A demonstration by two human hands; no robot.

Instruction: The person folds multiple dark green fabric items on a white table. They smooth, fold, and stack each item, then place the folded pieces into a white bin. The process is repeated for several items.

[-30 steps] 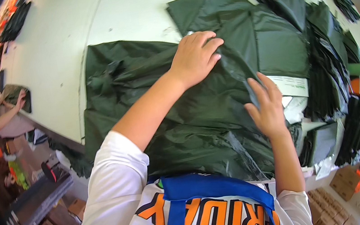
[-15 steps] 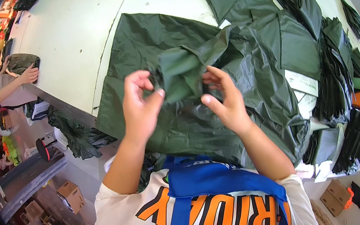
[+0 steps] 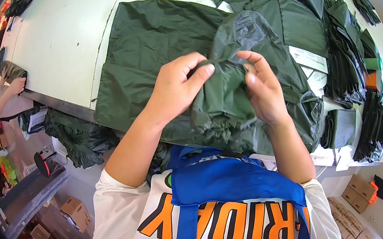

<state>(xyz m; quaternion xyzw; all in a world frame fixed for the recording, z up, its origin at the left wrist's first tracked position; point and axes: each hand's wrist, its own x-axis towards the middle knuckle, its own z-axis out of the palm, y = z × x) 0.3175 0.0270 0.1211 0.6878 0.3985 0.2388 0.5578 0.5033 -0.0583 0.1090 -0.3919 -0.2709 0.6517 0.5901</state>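
Observation:
A thin, shiny dark green garment (image 3: 127,55) lies spread before me, with a rounded, hood-like part (image 3: 249,27) lifted in the middle. My left hand (image 3: 179,84) pinches a folded edge of this fabric between thumb and fingers. On the other side of the fold is my right hand (image 3: 264,85), its fingers curled in and its thumb against the same edge. Below the pinched line hangs a bunched, gathered portion (image 3: 223,101). What lies between the right fingertips is partly hidden.
Several dark green folded pieces (image 3: 302,22) and pleated stacks (image 3: 345,55) lie on the white table (image 3: 68,29) to the right, near white labels (image 3: 309,58). At the far left, another person's hand (image 3: 17,86) touches a dark bundle. Cardboard boxes (image 3: 75,212) stand below.
My left hand has moved right and both hands are closer together. The fabric between them has turned, with the gathered part now hanging toward me. The view has shifted slightly.

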